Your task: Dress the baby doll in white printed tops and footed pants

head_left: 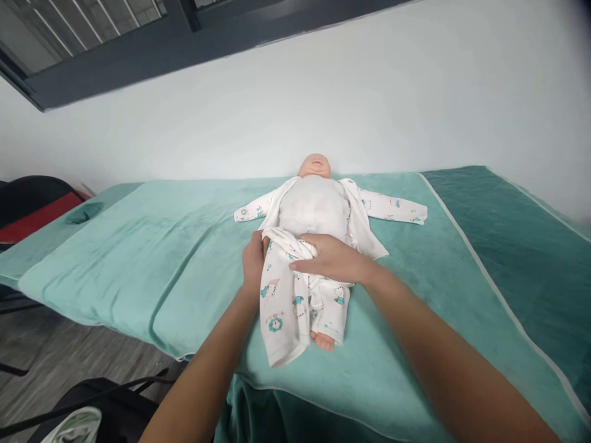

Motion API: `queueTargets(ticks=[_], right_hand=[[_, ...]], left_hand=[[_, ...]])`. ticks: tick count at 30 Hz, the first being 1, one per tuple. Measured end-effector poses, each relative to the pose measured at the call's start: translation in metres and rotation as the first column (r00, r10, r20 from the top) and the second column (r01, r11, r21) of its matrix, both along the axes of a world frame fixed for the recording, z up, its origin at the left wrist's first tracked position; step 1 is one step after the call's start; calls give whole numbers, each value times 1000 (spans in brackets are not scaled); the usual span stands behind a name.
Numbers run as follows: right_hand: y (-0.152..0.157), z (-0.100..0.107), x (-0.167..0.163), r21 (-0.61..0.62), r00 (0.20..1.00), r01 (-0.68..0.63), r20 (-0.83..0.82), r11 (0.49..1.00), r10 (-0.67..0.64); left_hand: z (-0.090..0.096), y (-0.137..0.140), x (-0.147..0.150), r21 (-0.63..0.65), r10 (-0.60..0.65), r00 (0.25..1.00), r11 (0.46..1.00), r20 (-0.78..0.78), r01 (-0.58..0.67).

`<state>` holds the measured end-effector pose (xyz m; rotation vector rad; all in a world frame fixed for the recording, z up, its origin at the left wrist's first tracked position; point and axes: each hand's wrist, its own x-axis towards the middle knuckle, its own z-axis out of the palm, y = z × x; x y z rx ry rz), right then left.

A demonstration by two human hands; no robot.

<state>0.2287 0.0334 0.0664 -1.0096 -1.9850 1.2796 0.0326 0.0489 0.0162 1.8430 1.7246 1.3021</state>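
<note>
A baby doll (314, 200) lies on its back, its head toward the wall. It wears a white printed jacket (392, 208) spread open at the front, sleeves out to both sides. White printed baby trousers (281, 307) cover its legs, and the toes of one foot (323, 340) show below a cuff. At the waistband's left side, my left hand (253, 258) is closed on the cloth, its fingertips partly hidden. My right hand (330, 258) pinches the bunched waistband between thumb and fingers near the doll's middle.
A light green cover (184, 246) lies over the padded bed, with a darker green part (512, 227) at the right. Behind stands a white wall (369, 92) under a dark window frame (138, 55). Black-and-red chair (41, 209) at left; black seat (101, 406) at lower left.
</note>
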Motion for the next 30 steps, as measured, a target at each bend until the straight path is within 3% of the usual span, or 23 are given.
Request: queueTargets(ticks=[4,7,10,13,18,24,30], right_hand=[[2,-5,-5,65,983,180,20,981,-182],[3,-7,-6,99,975,212,54,972,-218],[3,-8,-6,136,975,205,53,969,-214],[3,-8,-6,142,979,197,33,970,-203],[3,-10,-6,145,975,213,31,966,-220],[1,-9,-7,125,977,213,1,969,-215],[0,-9,-6,85,986,158,-68,984,-152]], left_hand=[[-1,9,3,36,-2,996,999,-86,5],[0,-3,4,58,82,995,995,49,-85],[-1,-34,1,-77,148,969,988,196,-135],[-3,-73,-5,-286,41,974,958,222,25],[-7,-112,-7,-372,-93,923,896,374,241],[-6,-110,-4,-398,-82,911,882,403,255],[-7,-85,-4,-296,-98,968,941,230,165]])
